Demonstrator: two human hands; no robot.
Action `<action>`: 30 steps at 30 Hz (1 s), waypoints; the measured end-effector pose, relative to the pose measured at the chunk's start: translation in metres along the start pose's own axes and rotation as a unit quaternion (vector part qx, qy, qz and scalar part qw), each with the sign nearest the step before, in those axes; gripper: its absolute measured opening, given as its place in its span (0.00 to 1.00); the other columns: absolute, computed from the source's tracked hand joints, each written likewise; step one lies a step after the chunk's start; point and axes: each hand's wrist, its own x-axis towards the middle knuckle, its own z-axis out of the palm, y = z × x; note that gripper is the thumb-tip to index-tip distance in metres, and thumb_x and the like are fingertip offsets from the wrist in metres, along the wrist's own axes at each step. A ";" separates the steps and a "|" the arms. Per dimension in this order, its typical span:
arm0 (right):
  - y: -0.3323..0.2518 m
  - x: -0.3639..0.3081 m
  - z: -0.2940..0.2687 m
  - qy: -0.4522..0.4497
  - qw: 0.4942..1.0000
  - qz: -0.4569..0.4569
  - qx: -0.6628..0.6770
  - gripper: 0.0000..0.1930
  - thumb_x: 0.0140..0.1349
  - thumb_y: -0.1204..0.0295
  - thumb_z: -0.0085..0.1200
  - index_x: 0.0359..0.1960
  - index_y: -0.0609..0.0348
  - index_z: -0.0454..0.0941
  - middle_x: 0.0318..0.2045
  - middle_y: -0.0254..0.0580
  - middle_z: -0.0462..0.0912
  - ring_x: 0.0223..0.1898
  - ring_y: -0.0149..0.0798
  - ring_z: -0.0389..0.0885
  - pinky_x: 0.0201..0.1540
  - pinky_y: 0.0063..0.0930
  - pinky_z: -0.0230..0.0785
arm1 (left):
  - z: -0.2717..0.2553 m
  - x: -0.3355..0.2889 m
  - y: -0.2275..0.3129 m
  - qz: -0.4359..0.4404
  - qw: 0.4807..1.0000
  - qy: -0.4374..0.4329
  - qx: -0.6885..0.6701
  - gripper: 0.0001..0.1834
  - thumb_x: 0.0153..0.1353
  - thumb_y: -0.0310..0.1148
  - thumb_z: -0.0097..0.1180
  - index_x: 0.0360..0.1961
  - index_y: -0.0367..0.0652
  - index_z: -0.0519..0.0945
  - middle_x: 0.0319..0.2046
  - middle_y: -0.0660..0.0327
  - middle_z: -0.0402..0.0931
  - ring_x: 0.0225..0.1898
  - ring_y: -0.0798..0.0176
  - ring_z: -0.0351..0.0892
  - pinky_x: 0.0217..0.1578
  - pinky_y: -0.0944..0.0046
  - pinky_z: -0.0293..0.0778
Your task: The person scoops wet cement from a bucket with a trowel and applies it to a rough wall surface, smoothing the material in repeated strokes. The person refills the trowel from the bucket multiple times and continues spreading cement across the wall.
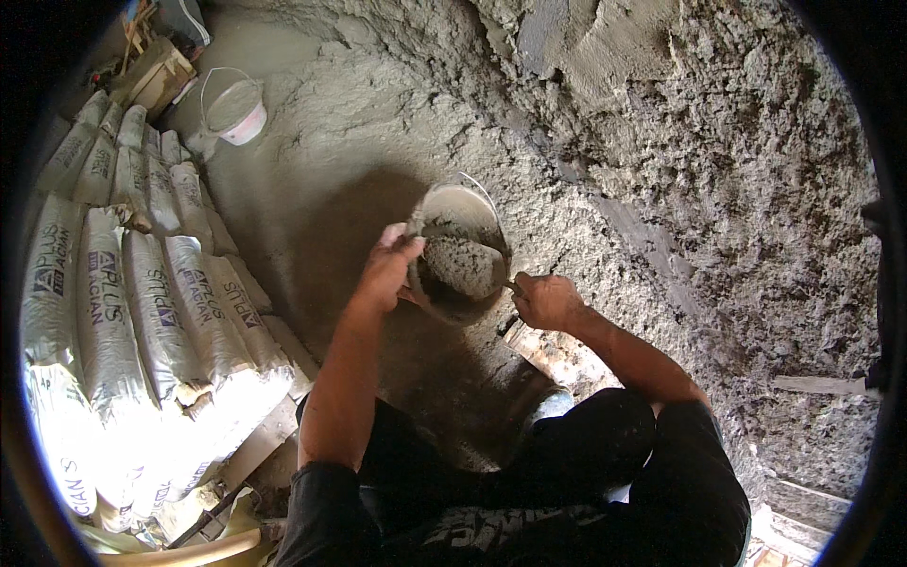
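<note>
The fingers of my left hand (384,272) pinch the rim of a bucket (475,212) before me, those of my right hand (550,302) curl round the handle of a trowel (511,284), grey mortar (461,264) heaped on it inside the bucket, with stacked bags (106,283) to my left.

The view looks from the left of my head, facing steeply down over my shirt (510,539) and knees (600,430). It is near: my left hand (384,272), right hand (550,302) and the bucket (460,202) sit about its middle, while its wide, bending sweep takes in the bags (156,298) along the floor's (326,123) left edge.
</note>
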 end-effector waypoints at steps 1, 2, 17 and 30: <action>-0.004 0.006 -0.007 -0.018 1.000 0.007 -0.009 0.15 0.68 0.61 0.53 0.46 0.60 0.73 0.28 0.57 0.85 0.32 0.63 0.86 0.36 0.59 0.78 | -0.016 0.001 0.000 -0.012 0.999 -0.024 -0.032 0.23 0.71 0.40 0.58 0.65 0.51 0.72 0.57 0.59 0.77 0.53 0.51 0.81 0.31 0.45 0.87; -0.007 0.008 -0.015 -0.022 1.000 -0.010 -0.012 0.16 0.68 0.60 0.54 0.47 0.61 0.74 0.27 0.55 0.85 0.32 0.63 0.86 0.37 0.58 0.79 | -0.031 0.003 0.000 -0.023 1.000 0.015 -0.003 0.25 0.71 0.41 0.58 0.67 0.52 0.71 0.59 0.58 0.75 0.56 0.49 0.79 0.35 0.42 0.86; 0.095 0.098 -0.237 0.095 0.980 0.096 -0.147 0.16 0.72 0.63 0.49 0.55 0.54 0.82 0.49 0.47 0.86 0.36 0.42 0.87 0.39 0.40 0.83 | -0.068 0.016 -0.019 -0.054 0.993 0.051 -0.093 0.32 0.74 0.42 0.55 0.74 0.43 0.63 0.68 0.49 0.68 0.65 0.46 0.73 0.43 0.38 0.86; 0.016 0.030 -0.112 -0.086 0.949 0.036 -0.302 0.18 0.76 0.61 0.46 0.61 0.54 0.76 0.23 0.41 0.79 0.19 0.32 0.73 0.20 0.33 0.73 | 0.005 0.002 0.005 -0.020 0.999 -0.043 -0.015 0.34 0.72 0.43 0.58 0.75 0.52 0.59 0.63 0.52 0.71 0.53 0.49 0.79 0.28 0.50 0.86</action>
